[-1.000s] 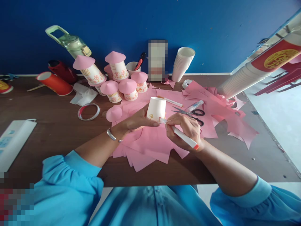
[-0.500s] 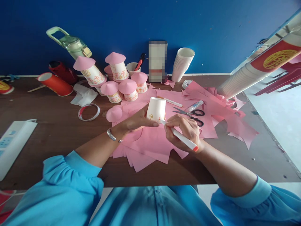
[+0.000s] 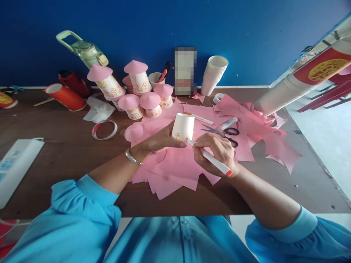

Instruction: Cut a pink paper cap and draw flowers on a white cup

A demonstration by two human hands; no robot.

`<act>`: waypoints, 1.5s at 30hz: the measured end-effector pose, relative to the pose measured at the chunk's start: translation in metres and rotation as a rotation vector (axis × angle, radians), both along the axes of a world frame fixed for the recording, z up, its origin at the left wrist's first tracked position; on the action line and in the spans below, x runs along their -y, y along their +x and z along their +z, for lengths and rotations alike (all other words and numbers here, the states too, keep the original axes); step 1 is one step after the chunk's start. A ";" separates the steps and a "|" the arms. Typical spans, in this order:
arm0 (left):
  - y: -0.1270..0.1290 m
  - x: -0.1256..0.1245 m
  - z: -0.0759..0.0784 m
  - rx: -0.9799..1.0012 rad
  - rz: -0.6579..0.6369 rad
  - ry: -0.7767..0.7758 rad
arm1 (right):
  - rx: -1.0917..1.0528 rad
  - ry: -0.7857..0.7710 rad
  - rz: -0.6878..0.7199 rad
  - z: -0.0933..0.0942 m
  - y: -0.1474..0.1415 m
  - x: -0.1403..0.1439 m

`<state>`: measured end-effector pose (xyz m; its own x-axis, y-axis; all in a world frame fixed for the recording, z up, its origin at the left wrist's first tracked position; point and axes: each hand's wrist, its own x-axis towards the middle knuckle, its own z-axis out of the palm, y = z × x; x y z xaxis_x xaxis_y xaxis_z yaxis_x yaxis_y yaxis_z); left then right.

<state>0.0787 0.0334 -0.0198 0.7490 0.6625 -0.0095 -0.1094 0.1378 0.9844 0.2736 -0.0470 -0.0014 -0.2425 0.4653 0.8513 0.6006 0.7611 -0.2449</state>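
My left hand (image 3: 163,140) grips a white paper cup (image 3: 184,126) upside down, with small flower drawings near its rim. In my right hand (image 3: 215,151) is a white marker pen (image 3: 216,162) with an orange end, its tip at the cup's lower edge. Both hands are over pink paper sheets (image 3: 175,175). Just beyond my right hand lie black-handled scissors (image 3: 231,136), a clear-barrelled pen (image 3: 228,124) and another white marker (image 3: 203,119).
Several decorated cups with pink cone roofs (image 3: 150,100) stand at the back left, near a tape roll (image 3: 104,130). A cup stack (image 3: 214,75) and a pixelated upright object (image 3: 185,69) are by the blue wall. Pink scraps (image 3: 276,138) lie right; a power strip (image 3: 19,168) left.
The whole view has shifted very slightly. Both hands keep their hold, and the marker tip stays at the cup's lower edge.
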 end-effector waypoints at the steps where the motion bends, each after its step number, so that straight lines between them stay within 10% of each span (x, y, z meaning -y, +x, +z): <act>1: 0.000 0.000 0.001 -0.009 -0.001 0.001 | 0.000 -0.002 -0.001 0.000 0.000 0.000; 45: 0.001 0.000 -0.001 0.040 -0.047 -0.015 | 0.021 0.010 -0.017 0.001 0.002 -0.001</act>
<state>0.0793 0.0333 -0.0212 0.7795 0.6263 0.0115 -0.1421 0.1589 0.9770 0.2756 -0.0459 -0.0006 -0.2521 0.4611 0.8508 0.6185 0.7530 -0.2248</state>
